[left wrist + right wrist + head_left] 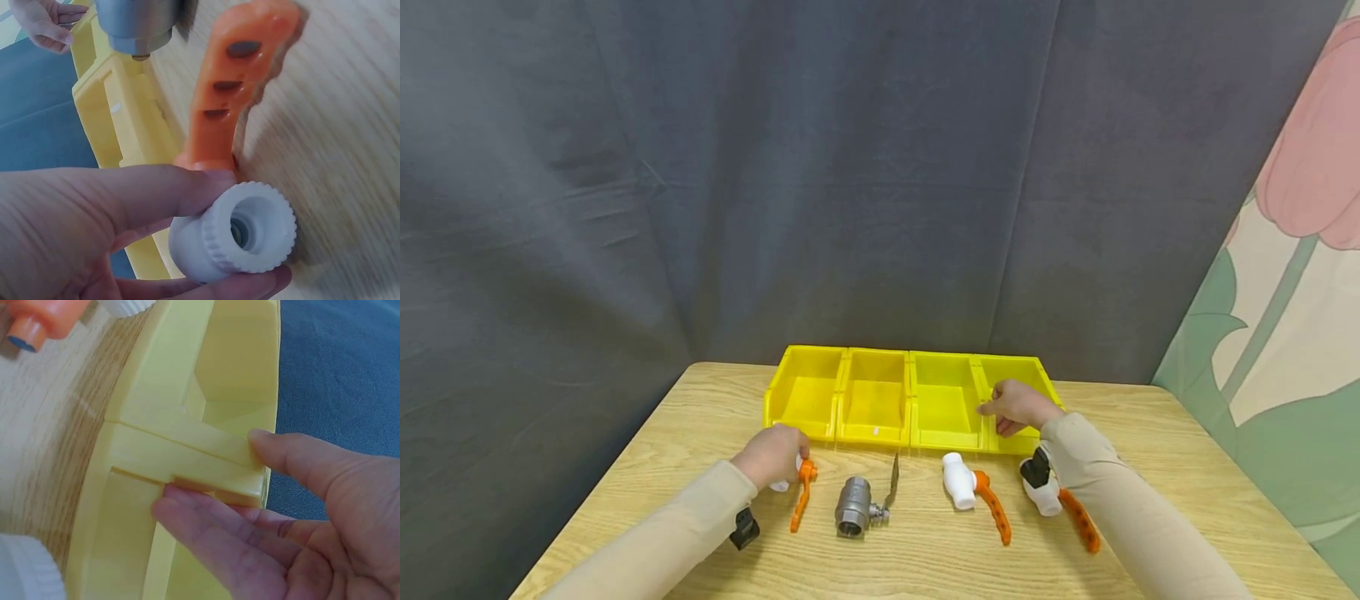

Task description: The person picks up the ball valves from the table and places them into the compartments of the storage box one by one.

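Mainly, one sees a light wooden table [910, 571] with fine grain lines, and behind its far edge a dark grey-blue curtain [850, 167], which hangs in soft folds. On the right side, the room shows a painted wall [1270, 400] with a pink flower [1311, 167] and green leaves, on a cream ground.

Near the far edge of the table stand four yellow bins [875, 439] side by side in one row; the second from left bears a small white mark on its front.

At the left, before the leftmost bin, the left hand [775, 456] grips a white valve [250, 234] between thumb and fingers; its orange handle [801, 502] points toward the person. Whether this valve touches the table, I cannot tell.

The right hand [1018, 404] is at the third and fourth bins, its thumb and fingers pinching the walls where these two meet.

On the table, between the two arms, lie a metal valve [853, 504] with its lever raised, and a second white valve [958, 482] with orange handle. A third white valve [1045, 498] lies partly hidden beside the right sleeve [1120, 492].
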Demonstrator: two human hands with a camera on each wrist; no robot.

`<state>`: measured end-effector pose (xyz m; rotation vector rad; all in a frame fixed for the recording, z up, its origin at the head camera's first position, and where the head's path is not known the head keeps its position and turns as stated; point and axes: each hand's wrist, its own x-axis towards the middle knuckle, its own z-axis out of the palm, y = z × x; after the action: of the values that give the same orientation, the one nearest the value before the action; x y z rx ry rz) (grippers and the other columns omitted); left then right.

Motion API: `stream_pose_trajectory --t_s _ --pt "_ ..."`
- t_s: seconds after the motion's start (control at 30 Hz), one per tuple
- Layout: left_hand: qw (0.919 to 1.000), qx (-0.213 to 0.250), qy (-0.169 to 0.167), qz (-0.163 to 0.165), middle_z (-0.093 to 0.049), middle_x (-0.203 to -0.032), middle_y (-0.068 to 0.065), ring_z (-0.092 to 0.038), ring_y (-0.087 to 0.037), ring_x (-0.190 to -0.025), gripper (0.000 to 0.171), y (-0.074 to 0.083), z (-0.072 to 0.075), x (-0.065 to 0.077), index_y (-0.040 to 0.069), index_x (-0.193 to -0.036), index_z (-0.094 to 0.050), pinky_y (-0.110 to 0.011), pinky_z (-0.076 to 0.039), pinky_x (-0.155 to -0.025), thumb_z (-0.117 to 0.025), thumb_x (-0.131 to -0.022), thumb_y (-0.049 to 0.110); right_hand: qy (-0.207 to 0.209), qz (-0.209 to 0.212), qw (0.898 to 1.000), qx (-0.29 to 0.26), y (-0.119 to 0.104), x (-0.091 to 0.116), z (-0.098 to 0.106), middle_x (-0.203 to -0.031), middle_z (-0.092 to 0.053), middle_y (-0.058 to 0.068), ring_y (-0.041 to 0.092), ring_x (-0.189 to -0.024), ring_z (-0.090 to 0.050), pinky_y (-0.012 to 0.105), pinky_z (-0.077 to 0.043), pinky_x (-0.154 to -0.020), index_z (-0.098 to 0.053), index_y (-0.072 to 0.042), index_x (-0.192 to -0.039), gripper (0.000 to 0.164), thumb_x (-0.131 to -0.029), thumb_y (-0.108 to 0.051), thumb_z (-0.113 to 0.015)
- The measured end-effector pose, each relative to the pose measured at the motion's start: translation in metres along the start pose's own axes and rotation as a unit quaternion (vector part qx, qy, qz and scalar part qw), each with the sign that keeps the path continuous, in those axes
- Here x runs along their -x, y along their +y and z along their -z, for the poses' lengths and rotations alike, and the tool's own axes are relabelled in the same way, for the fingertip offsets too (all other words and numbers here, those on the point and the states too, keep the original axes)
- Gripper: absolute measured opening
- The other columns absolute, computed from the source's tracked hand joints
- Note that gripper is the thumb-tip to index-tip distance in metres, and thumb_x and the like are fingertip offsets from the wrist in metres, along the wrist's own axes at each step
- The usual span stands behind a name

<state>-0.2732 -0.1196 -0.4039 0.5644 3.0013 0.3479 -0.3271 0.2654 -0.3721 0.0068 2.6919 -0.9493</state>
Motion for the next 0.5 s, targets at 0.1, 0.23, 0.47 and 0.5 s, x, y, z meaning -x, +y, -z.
stream_pose_trajectory --t_s 0.1,0.23,0.47,0.5 --pt "0.9994 0.018 -0.028 0.013 -0.064 -0.081 -0.002 -0.052 -0.016 -0.068 0.023 0.0 0.006 0.0 0.009 -0.083 -0.07 -0.03 -0.048 -0.063 -0.082 -0.066 -0.001 -0.002 0.002 1.0 0.002 0.0 0.0 0.0 -0.074 -0.06 0.013 0.019 -0.061 -0.062 0.032 -0.058 -0.064 -0.046 -0.001 -0.091 0.028 -0.093 -0.02 -0.065" --pt "0.9946 0.061 -0.077 0.033 -0.06 -0.082 -0.002 -0.053 -0.016 -0.061 0.024 -0.001 0.021 -0.005 0.011 -0.087 -0.069 -0.026 -0.047 -0.052 -0.081 -0.07 0.001 -0.003 -0.002 1.0 0.004 0.0 0.0 0.0 -0.075 -0.06 0.013 0.02 -0.062 -0.062 0.032 -0.058 -0.065 -0.046 0.0 -0.092 0.028 -0.093 -0.021 -0.065" --pt "0.9892 0.08 -0.114 0.044 -0.058 -0.084 -0.007 -0.058 -0.017 -0.06 0.024 0.005 0.065 -0.02 0.012 -0.095 -0.069 -0.029 -0.053 -0.052 -0.078 -0.074 0.003 0.001 -0.006 1.0 0.005 0.001 -0.001 0.001 -0.075 -0.06 0.012 0.019 -0.061 -0.061 0.031 -0.058 -0.065 -0.047 0.0 -0.093 0.029 -0.092 -0.022 -0.066" --pt "0.9893 0.077 -0.115 0.046 -0.057 -0.085 -0.008 -0.059 -0.018 -0.06 0.025 0.006 0.071 -0.023 0.013 -0.096 -0.069 -0.029 -0.054 -0.053 -0.078 -0.075 0.003 0.0 -0.006 1.0 0.004 0.001 -0.002 0.0 -0.075 -0.06 0.012 0.019 -0.062 -0.061 0.031 -0.058 -0.065 -0.047 0.0 -0.094 0.029 -0.092 -0.022 -0.066"
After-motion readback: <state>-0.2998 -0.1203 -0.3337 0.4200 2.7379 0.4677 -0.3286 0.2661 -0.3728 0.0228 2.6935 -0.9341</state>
